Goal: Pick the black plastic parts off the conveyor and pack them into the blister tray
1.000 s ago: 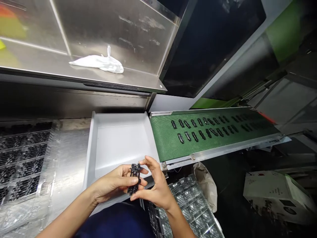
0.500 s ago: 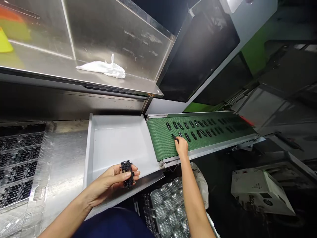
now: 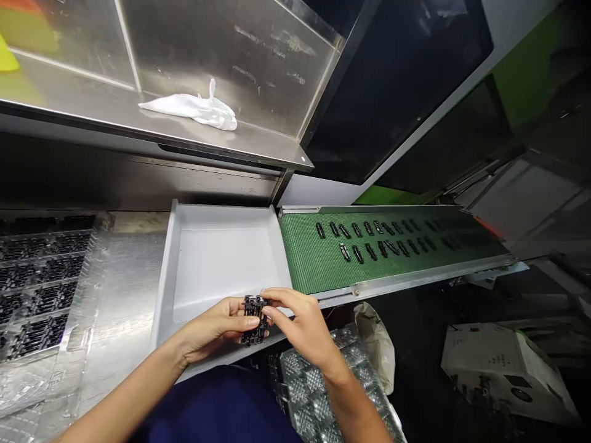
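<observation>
The black plastic parts (image 3: 254,320) look matt, the belt (image 3: 323,264) is rough green weave, the shelf (image 3: 138,117) brushed, scuffed steel.

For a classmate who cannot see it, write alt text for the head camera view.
Both hands, left hand and right hand, pinch a stack of small black parts over a white tray. Beside it, a green conveyor belt carries two rows of similar black parts.

A white cloth (image 3: 191,108) lies on the steel shelf (image 3: 258,151) — above the white tray (image 3: 221,258). Right of that tray runs the green conveyor belt (image 3: 318,264); left of it, clear blister trays (image 3: 41,289).
</observation>
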Available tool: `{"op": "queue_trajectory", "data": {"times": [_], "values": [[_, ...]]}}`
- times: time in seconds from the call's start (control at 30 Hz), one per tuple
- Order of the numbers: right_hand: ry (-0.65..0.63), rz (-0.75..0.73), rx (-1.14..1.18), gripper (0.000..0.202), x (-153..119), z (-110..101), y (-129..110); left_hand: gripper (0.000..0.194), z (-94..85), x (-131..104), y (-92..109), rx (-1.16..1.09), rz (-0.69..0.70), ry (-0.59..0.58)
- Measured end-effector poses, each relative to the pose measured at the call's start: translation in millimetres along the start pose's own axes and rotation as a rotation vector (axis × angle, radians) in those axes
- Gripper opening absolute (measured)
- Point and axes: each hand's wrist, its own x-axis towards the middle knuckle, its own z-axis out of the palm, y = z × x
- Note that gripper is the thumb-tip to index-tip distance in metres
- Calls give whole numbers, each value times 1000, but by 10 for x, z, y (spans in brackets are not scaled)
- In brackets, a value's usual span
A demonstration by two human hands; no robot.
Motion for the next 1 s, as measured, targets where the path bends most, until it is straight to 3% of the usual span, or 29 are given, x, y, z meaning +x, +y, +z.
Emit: {"op": "queue_trajectory", "data": {"times": [0.17, 0.3, 0.53, 0.7, 0.8, 0.87, 0.93, 1.0], "values": [[-99, -92, 4, 81, -69, -33, 102, 27, 3, 92, -65, -59, -13, -29], [-49, -83, 25, 84, -54, -56, 86, 34, -55, 122, -55, -118, -58, -46], [-95, -133, 43, 91, 58, 31, 137, 39, -153, 137, 19, -118, -79, -49], [-106, -104, 34, 91, 142, 163, 184, 35, -217, 197, 16, -174, -28, 5], [-182, -68, 65, 93, 297, 136, 325, 33, -259, 254, 22, -176, -29, 71], [-95, 26, 44, 74, 510, 8, 555, 32, -278, 292, 46, -170, -20, 101], [172, 160, -29, 43, 789, -213, 891, 30, -285, 328, 86, -173, -11, 120], [395, 235, -91, 35, 1066, -486, 1256, 27, -285, 363, 134, -178, -11, 140]]}}
